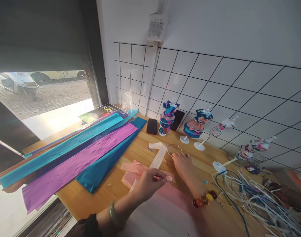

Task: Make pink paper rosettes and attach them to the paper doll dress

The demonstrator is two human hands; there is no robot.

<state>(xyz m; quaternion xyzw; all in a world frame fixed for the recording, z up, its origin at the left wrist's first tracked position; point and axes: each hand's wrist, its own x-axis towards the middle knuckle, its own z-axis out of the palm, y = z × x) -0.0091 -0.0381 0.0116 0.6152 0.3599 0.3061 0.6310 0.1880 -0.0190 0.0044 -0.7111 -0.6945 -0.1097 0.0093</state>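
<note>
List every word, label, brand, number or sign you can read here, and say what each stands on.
No text can be read with certainty.
Dark printed cover, far left: large white and yellow lettering, too blurred to read; any finer print is too small.
Phone lying flat: no legible mark.
Wall switch box: no legible mark.

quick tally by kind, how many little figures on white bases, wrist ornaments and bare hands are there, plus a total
Little figures on white bases: 4
Wrist ornaments: 2 (green bangle, beaded bracelet)
Bare hands: 2 (left hand, right hand)
Total: 8
</note>
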